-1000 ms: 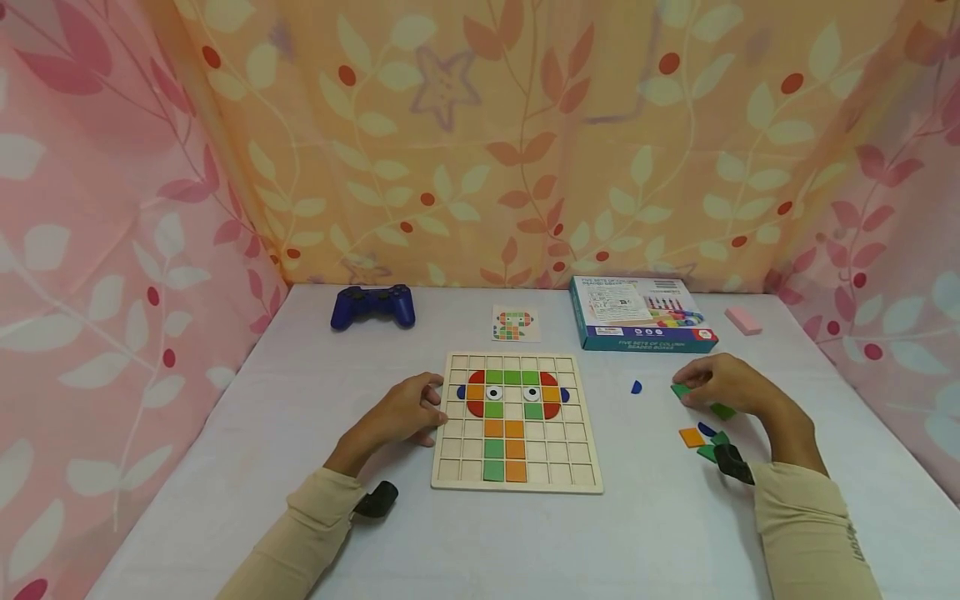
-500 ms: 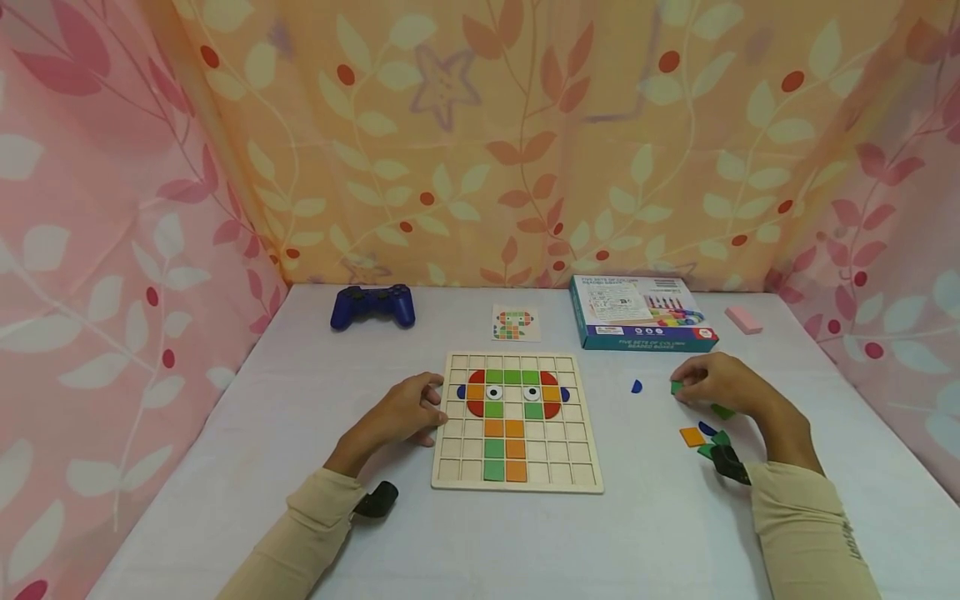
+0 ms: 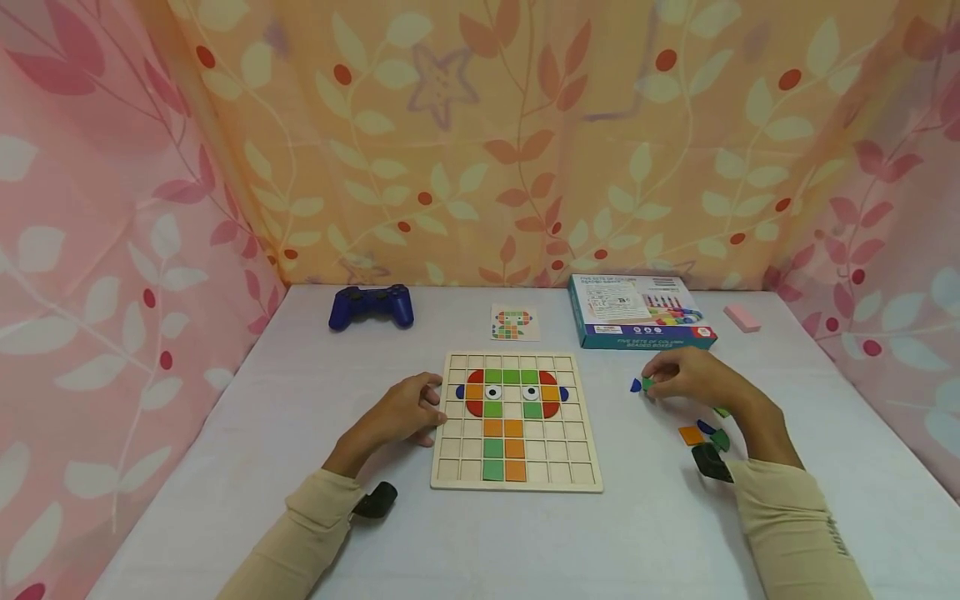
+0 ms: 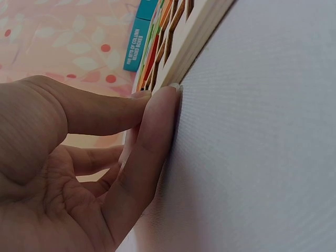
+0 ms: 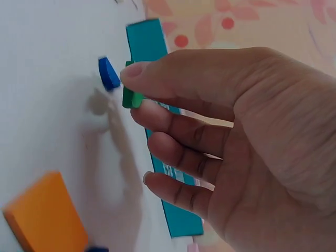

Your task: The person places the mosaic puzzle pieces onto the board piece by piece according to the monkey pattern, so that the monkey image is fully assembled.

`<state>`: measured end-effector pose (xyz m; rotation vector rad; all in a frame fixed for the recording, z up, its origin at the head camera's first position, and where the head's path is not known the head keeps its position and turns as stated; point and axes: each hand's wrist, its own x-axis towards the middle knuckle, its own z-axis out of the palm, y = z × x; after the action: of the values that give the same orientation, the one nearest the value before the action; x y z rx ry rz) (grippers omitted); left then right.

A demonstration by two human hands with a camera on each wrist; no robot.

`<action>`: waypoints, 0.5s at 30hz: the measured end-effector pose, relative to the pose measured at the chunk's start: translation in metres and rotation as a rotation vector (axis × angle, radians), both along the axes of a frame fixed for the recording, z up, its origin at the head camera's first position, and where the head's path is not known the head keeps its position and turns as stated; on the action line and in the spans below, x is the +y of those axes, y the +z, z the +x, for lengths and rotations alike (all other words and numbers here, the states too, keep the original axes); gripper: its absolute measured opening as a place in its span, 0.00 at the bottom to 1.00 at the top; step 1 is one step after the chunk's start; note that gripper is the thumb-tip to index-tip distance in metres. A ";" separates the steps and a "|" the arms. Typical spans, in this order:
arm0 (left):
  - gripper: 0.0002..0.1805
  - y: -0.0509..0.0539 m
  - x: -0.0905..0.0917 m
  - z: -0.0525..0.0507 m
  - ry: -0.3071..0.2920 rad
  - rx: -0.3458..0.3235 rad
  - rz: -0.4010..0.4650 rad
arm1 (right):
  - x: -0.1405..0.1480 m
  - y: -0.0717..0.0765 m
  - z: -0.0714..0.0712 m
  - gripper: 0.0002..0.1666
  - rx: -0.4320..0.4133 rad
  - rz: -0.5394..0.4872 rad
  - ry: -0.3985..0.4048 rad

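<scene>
My left hand (image 3: pixel 401 412) holds the left edge of a wooden grid board (image 3: pixel 558 450) on the table, thumb and a finger pinching its rim (image 4: pixel 181 58) in the left wrist view. Red, green, orange and blue pieces with two eye tiles form a face and body in the grid. My right hand (image 3: pixel 701 379) pinches a small green puzzle piece (image 5: pixel 127 92) between thumb and index finger, just above the table. A blue half-circle piece (image 3: pixel 635 385) lies right beside it. Under the right wrist lie an orange square (image 3: pixel 691 436), a blue half-circle (image 3: pixel 705 427) and a green piece (image 3: pixel 720 439).
Behind the board lies a pattern card (image 3: pixel 515 332). A blue game controller (image 3: pixel 371 307) sits at the back left. A teal-edged box (image 3: pixel 645 342) and a pink block (image 3: pixel 742 318) stand at the back right. Floral curtains (image 3: pixel 480 150) surround the white table (image 3: pixel 585 550).
My right hand has picked up the green piece from the table and moved left with it, toward the lone blue half-circle. The left hand stays at the board's edge.
</scene>
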<state>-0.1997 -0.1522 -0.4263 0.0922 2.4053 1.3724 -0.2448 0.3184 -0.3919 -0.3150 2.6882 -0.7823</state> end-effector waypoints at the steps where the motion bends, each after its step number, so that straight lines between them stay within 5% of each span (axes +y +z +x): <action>1: 0.37 0.000 0.000 0.000 0.000 0.002 0.003 | -0.004 -0.001 -0.001 0.24 0.003 0.000 0.010; 15: 0.36 0.000 0.000 0.000 -0.002 0.003 0.017 | -0.080 -0.002 0.010 0.15 -0.035 -0.101 0.190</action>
<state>-0.1995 -0.1523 -0.4264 0.1015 2.3953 1.3930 -0.2346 0.2386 -0.3936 -0.5662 2.5449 -0.8582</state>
